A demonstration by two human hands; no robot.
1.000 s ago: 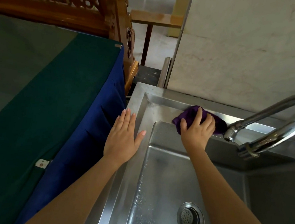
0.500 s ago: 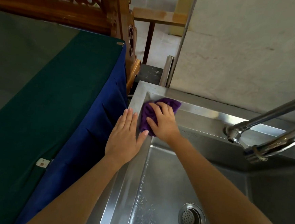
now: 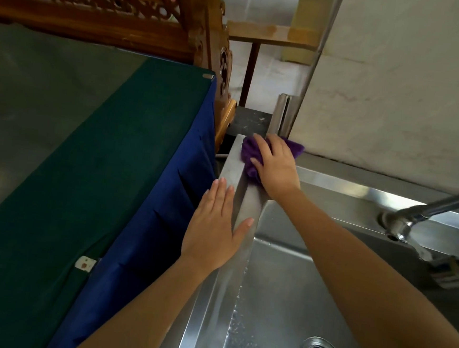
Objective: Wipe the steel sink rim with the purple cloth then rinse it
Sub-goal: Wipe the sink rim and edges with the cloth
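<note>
Pressing down on the far-left corner of the brushed steel sink rim (image 3: 234,164), the right hand (image 3: 277,168) covers a bunched purple microfibre cloth (image 3: 248,151). Its fingers lie fairly flat and slightly spread over the fabric, w/ the thumb along the cloth's near edge, so it reads as a press, not a pinch. The cloth sits directly under that palm, its edges poking out to the left and at the far-right side by the wall. What the coming stroke turns on: the left rim strip runs lengthwise from that corner straight back toward the person, and the left hand (image 3: 216,227) rests flat on that same strip, fingers together, thumb out toward the basin (image 3: 282,288) — i.e. between the cloth and the near end of the rim. The right hand is clearly the nearer one to the cloth. The curved chrome faucet (image 3: 411,219) lies well apart to the right, so the rinse looks some way off. Vs. 1 s ago, the cloth was mid-way along the back rim near the spout; half a sec ago it was at the inner left corner; now it's pushed to the outermost corner. The left hand hasn't shifted noticeably across the three frames.
</note>
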